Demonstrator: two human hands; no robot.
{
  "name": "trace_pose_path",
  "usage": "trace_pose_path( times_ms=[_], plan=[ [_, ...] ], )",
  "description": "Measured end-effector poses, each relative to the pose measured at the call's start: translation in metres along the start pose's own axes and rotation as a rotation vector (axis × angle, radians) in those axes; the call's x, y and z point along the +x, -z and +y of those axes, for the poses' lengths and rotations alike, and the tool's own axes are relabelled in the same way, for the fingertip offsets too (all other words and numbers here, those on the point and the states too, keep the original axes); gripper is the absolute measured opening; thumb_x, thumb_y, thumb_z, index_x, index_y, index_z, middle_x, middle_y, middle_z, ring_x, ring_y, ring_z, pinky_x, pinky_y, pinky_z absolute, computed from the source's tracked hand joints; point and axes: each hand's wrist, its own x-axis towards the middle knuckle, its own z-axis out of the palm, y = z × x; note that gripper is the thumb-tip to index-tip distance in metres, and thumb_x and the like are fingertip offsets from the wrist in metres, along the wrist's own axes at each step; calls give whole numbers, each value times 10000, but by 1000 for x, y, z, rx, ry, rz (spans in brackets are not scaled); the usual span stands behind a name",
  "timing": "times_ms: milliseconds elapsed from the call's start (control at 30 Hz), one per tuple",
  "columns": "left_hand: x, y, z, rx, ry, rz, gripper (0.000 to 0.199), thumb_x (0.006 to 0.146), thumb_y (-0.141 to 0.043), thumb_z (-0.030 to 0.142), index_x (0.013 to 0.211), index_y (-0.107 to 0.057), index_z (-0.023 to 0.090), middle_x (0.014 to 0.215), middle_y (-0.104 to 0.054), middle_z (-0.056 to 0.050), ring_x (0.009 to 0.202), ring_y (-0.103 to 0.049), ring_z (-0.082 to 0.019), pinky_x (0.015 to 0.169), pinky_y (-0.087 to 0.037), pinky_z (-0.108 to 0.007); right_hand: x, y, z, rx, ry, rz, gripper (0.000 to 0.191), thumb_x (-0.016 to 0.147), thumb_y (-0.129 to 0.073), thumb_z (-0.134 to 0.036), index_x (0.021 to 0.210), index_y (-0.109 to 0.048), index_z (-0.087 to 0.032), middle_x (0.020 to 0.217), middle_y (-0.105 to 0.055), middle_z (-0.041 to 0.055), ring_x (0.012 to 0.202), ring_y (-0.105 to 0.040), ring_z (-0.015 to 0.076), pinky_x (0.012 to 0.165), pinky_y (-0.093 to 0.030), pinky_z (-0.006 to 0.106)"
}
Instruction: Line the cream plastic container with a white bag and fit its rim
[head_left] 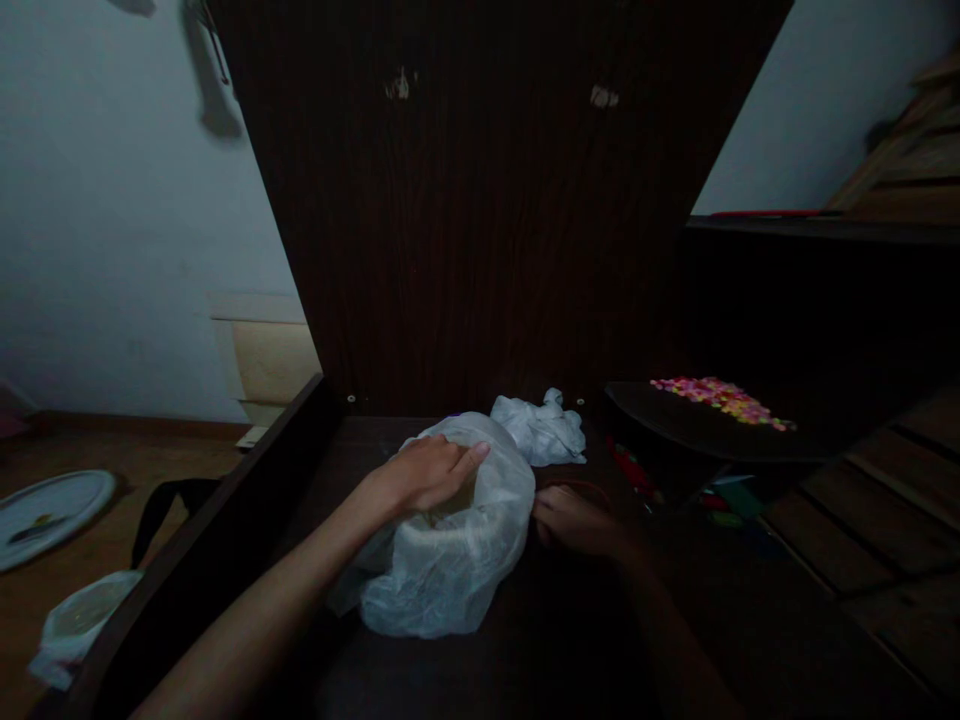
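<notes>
A thin white plastic bag (457,590) is spread around a round container, with its rim (442,535) showing through the film. My left hand (431,475) lies across the top of the opening, thumb stretched out to the right and fingers reaching over the inside. Some of its fingertips are hidden. At the bag's right side, my right hand (574,520) is closed, its curled fingers pinching the bag's edge; deep shadow obscures the grip. Right behind the container lies a crumpled, knotted white bag (544,430).
A tall dark wooden panel (480,230) rises at the back, and a low side board (225,510) runs along the left. To the right, small pink and yellow pieces (720,398) lie on a dark curved surface. A white lid (56,510) rests on the floor.
</notes>
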Motion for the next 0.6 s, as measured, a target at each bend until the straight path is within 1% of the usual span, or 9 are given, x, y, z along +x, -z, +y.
trace_pose_path(
  times_ms=[67, 133, 200, 267, 333, 433, 500, 567, 600],
  plan=[
    [1, 1, 1, 4, -7, -27, 806, 1028, -76, 570, 878, -732, 127, 967, -751, -190, 981, -712, -334, 889, -522, -453, 8, -6, 3, 59, 6, 66, 565, 959, -354, -559, 541, -512, -213, 528, -558, 19, 536, -527, 145, 604, -428, 280],
    [2, 2, 0, 22, -33, -65, 741, 1036, -153, 547, 897, -746, 125, 967, -755, -189, 961, -719, -329, 869, -527, -436, 13, -10, 2, 232, 0, 193, 557, 939, -338, -639, 623, -526, -220, 571, -554, 14, 541, -516, 157, 595, -445, 301],
    [4, 1, -2, 48, -83, -112, 604, 1036, -264, 481, 957, -755, 137, 986, -760, -175, 954, -722, -322, 837, -533, -416, 16, -13, -3, 543, 29, 340, 490, 854, -467, -684, 715, -571, -226, 628, -585, 14, 567, -547, 178, 600, -482, 325],
    [6, 0, -3, 70, -116, -150, 461, 1013, -373, 408, 1010, -755, 151, 1004, -764, -165, 947, -725, -320, 805, -535, -400, 19, -14, -11, 863, 125, 426, 415, 784, -545, -640, 814, -630, -235, 724, -649, 35, 698, -636, 226, 693, -541, 375],
    [10, -2, -2, 80, -113, -164, 391, 987, -439, 366, 995, -760, 143, 983, -767, -172, 907, -729, -319, 771, -534, -391, 21, -15, -19, 1087, 233, 435, 369, 748, -532, -542, 914, -676, -245, 833, -702, 59, 908, -681, 276, 849, -556, 447],
    [16, -6, 2, 81, -70, -161, 391, 972, -470, 354, 872, -763, 116, 893, -760, -194, 821, -726, -321, 733, -527, -396, 25, -14, -25, 1226, 282, 407, 372, 667, -523, -392, 967, -701, -265, 924, -738, 65, 1094, -664, 307, 992, -515, 538],
    [20, -10, 3, 82, -47, -158, 413, 969, -474, 360, 801, -755, 109, 856, -753, -209, 799, -722, -337, 724, -524, -414, 30, -14, -25, 1234, 273, 407, 337, 640, -554, -331, 942, -697, -283, 922, -745, 52, 1115, -664, 304, 995, -525, 538],
    [24, -15, 2, 86, -32, -158, 440, 966, -476, 377, 740, -743, 110, 826, -748, -222, 792, -718, -357, 716, -523, -432, 36, -14, -23, 1220, 262, 403, 265, 656, -616, -303, 913, -683, -291, 880, -744, 39, 1083, -681, 293, 947, -565, 499],
    [25, -19, 0, 71, -36, -132, 442, 962, -484, 382, 716, -735, 114, 809, -746, -223, 792, -716, -361, 715, -523, -436, 39, -15, -23, 1215, 260, 402, 238, 666, -653, -304, 903, -675, -291, 850, -740, 33, 1052, -692, 288, 914, -584, 476]
  ],
)
